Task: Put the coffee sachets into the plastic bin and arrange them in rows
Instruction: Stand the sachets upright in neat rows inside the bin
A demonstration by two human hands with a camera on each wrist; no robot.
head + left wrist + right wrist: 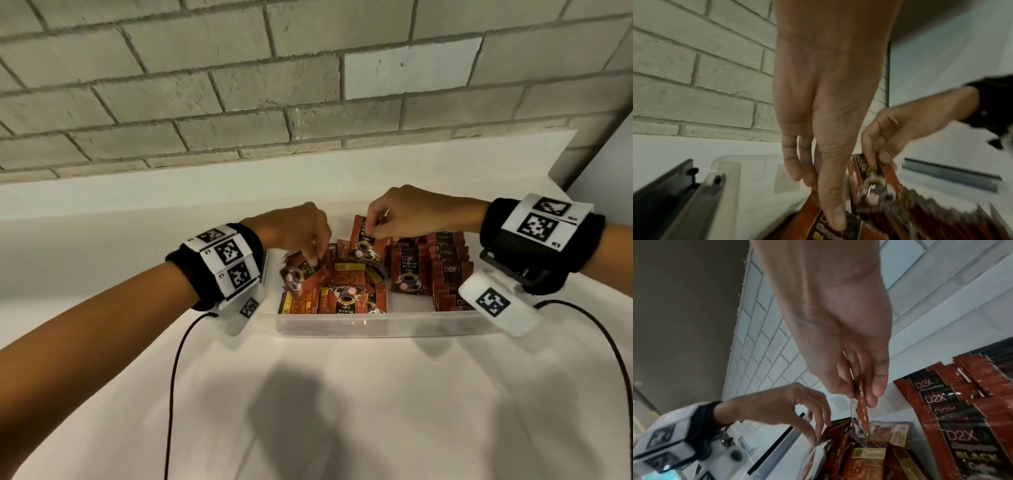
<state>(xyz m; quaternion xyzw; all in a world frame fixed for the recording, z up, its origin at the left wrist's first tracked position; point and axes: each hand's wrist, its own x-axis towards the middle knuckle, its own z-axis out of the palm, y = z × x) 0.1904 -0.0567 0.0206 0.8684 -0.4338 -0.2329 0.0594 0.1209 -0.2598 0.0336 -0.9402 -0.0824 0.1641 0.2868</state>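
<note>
A clear plastic bin [376, 325] sits on the white counter and holds red and black coffee sachets. On its right side, sachets stand upright in rows [445, 270]; on the left lies a loose heap [335, 291]. My right hand [387, 219] pinches the top edge of one sachet [364, 245] and holds it upright above the heap; that held sachet [862, 404] shows edge-on in the right wrist view. My left hand [308, 236] reaches down into the heap, thumb and fingers pinching a tilted sachet [305, 270], also seen as a sachet [840, 227] under the thumb.
A grey brick wall [239, 85] rises right behind the counter. White countertop [342, 411] stretches in front of the bin. Black cables [174, 377] hang from both wrist units. A dark rail [661, 186] runs beside the bin's left rim.
</note>
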